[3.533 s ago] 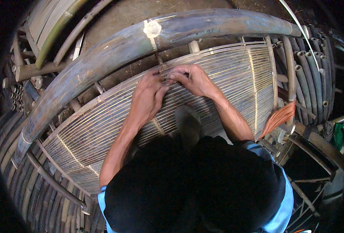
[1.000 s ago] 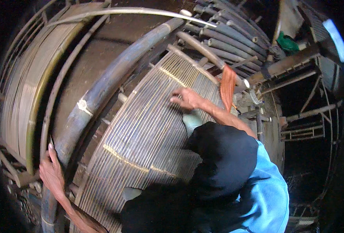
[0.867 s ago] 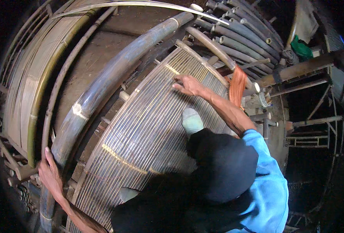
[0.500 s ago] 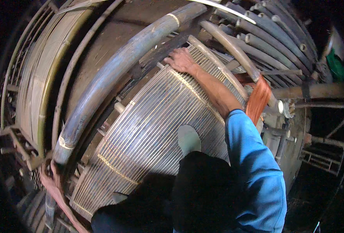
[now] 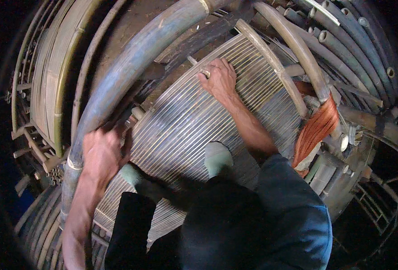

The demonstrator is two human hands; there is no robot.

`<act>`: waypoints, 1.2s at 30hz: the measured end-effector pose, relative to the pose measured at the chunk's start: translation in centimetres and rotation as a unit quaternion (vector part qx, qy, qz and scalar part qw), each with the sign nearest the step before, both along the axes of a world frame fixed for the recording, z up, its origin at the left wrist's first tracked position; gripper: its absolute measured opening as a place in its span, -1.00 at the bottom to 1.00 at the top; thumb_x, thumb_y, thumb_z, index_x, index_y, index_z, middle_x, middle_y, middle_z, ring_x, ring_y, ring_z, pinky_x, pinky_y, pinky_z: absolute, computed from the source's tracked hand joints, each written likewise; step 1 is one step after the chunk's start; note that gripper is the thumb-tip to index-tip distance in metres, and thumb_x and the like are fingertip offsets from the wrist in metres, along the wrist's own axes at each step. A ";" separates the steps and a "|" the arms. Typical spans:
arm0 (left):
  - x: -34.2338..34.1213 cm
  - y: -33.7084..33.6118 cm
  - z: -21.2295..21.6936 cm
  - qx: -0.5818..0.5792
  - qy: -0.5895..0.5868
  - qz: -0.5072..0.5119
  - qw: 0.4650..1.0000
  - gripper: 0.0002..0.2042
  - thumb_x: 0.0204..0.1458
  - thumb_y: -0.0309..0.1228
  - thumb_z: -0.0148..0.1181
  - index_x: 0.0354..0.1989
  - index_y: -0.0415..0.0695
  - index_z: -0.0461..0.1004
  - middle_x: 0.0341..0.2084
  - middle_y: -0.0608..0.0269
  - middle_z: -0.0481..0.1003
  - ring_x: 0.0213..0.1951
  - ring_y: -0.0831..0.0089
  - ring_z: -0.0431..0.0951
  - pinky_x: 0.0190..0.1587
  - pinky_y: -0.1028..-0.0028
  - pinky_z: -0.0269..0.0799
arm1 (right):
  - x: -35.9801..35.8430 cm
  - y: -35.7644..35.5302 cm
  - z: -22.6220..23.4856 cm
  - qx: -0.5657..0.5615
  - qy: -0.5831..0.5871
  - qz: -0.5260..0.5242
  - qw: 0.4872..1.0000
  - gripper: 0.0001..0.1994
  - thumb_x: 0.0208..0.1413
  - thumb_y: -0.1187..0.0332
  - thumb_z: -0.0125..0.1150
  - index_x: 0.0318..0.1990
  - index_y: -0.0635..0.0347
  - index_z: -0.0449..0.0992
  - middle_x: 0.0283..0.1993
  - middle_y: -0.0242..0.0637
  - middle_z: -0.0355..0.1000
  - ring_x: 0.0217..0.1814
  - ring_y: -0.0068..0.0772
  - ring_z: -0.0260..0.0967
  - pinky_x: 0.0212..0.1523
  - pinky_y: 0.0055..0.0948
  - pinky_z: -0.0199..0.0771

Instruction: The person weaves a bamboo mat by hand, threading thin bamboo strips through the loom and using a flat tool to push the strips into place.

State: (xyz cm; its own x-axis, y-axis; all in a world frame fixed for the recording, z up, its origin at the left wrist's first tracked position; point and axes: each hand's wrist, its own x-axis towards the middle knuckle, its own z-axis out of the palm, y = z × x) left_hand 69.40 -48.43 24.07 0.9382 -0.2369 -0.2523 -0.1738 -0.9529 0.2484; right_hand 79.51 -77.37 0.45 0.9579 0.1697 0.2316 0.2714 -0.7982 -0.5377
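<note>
A panel of thin, parallel bamboo slats (image 5: 181,117) lies beneath me, and my two feet in pale green socks (image 5: 218,158) stand on it. My right hand (image 5: 219,80) is on the panel's far part, its fingers bent down and closed on the slats. Beside the panel's left edge is my left hand (image 5: 102,150), next to a thick bluish-grey bamboo pole (image 5: 118,85). Motion smears its fingers, and I cannot tell whether they hold anything.
A bundle of reddish-orange fibre strands (image 5: 318,128) hangs from a bamboo pole (image 5: 293,36) right of the panel. Several thick grey poles (image 5: 338,47) are stacked at the far right. A pale slatted panel (image 5: 57,67) stands at the far left.
My left hand has come into view at the panel's left edge. My right hand has moved from the panel's far edge onto the slats. The view has shifted, and my left foot shows more.
</note>
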 end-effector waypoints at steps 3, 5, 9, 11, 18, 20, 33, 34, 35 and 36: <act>3.2 -5.1 -4.4 0.028 0.022 -0.016 0.999 -0.79 -0.03 -0.28 0.32 -0.32 -0.16 0.62 -0.51 -0.10 0.58 -0.48 -0.05 0.60 -0.32 0.10 0.55 | 0.1 -0.7 -0.2 -0.014 0.015 -0.009 1.000 -0.76 -0.14 0.26 0.34 -0.40 0.27 0.66 -0.27 -0.12 0.51 -0.11 -0.06 0.43 -0.10 -0.12 0.48; 3.4 -7.5 -7.6 0.013 0.005 0.006 1.000 -0.73 -0.04 -0.25 0.33 -0.23 -0.16 0.61 -0.44 -0.12 0.60 -0.40 -0.04 0.62 -0.23 0.10 0.55 | 0.6 0.6 -0.7 -0.051 -0.021 -0.002 0.998 -0.76 -0.14 0.26 0.31 -0.40 0.26 0.67 -0.29 -0.10 0.52 -0.13 -0.06 0.45 -0.12 -0.12 0.49; 2.8 -12.1 -18.5 -0.229 0.017 0.142 0.963 -0.51 -0.06 -0.30 0.36 0.04 -0.28 0.44 -0.31 -0.13 0.59 -0.16 -0.02 0.59 -0.04 0.18 0.49 | 1.1 1.2 -0.7 -0.131 0.018 0.033 0.991 -0.75 -0.16 0.23 0.27 -0.42 0.24 0.67 -0.29 -0.02 0.53 -0.21 -0.03 0.49 -0.19 -0.09 0.51; 3.2 -15.6 -18.2 -0.310 0.055 0.216 0.924 -0.53 -0.04 -0.36 0.36 0.00 -0.36 0.42 -0.35 -0.10 0.59 -0.17 0.06 0.61 -0.09 0.25 0.51 | 1.5 0.4 0.4 -0.095 0.127 0.103 0.982 -0.78 -0.13 0.30 0.25 -0.38 0.28 0.63 -0.31 0.06 0.53 -0.21 -0.01 0.51 -0.25 -0.08 0.52; 5.9 -13.9 -15.9 -0.541 0.377 0.294 0.692 -0.72 0.11 -0.35 0.28 -0.22 -0.37 0.49 -0.51 0.14 0.56 -0.58 0.47 0.50 -0.61 0.46 0.29 | 1.0 2.4 4.2 0.505 0.374 0.058 0.776 -0.71 0.16 0.48 0.27 -0.01 0.36 0.41 -0.31 -0.15 0.58 -0.42 -0.57 0.44 -0.49 -0.52 0.44; 6.8 -15.4 -11.6 -0.398 0.316 0.232 0.829 -0.72 0.13 -0.30 0.25 -0.32 -0.36 0.50 -0.58 0.17 0.53 -0.60 0.51 0.46 -0.64 0.47 0.25 | 1.2 -0.7 3.2 0.457 0.366 0.075 0.807 -0.72 0.17 0.46 0.27 -0.01 0.36 0.43 -0.30 -0.16 0.58 -0.40 -0.56 0.45 -0.46 -0.52 0.46; 7.6 -12.8 -10.5 -0.374 0.296 0.079 0.875 -0.75 0.14 -0.46 -0.18 -0.31 -0.25 0.49 -0.50 0.15 0.59 -0.56 0.43 0.62 -0.66 0.51 0.30 | -6.1 -17.0 12.8 0.062 0.184 0.061 0.979 -0.65 0.19 0.12 0.29 -0.07 0.23 0.60 -0.17 -0.20 0.59 -0.07 -0.37 0.53 -0.04 -0.32 0.51; 7.1 -12.7 -10.6 -0.389 0.286 0.075 0.872 -0.74 0.14 -0.46 -0.18 -0.32 -0.25 0.50 -0.51 0.15 0.59 -0.56 0.43 0.62 -0.66 0.50 0.30 | -7.4 -17.8 13.9 0.053 0.181 0.064 0.980 -0.65 0.19 0.12 0.29 -0.07 0.23 0.60 -0.17 -0.20 0.59 -0.07 -0.37 0.53 -0.04 -0.32 0.51; 6.4 -12.1 -9.2 -0.394 0.268 0.075 0.876 -0.74 0.14 -0.46 -0.18 -0.32 -0.25 0.50 -0.51 0.15 0.59 -0.56 0.43 0.62 -0.66 0.50 0.30 | -8.3 -18.1 16.0 0.051 0.177 0.059 0.981 -0.66 0.20 0.13 0.28 -0.10 0.24 0.60 -0.22 -0.26 0.58 -0.12 -0.44 0.49 -0.09 -0.35 0.48; 5.5 -13.1 -9.6 -0.388 0.287 0.054 0.874 -0.76 0.16 -0.46 -0.14 -0.35 -0.25 0.50 -0.53 0.15 0.59 -0.57 0.45 0.60 -0.68 0.50 0.27 | -9.8 -19.2 16.7 0.048 0.181 0.047 0.981 -0.67 0.19 0.13 0.28 -0.14 0.25 0.59 -0.26 -0.27 0.57 -0.17 -0.45 0.47 -0.14 -0.35 0.46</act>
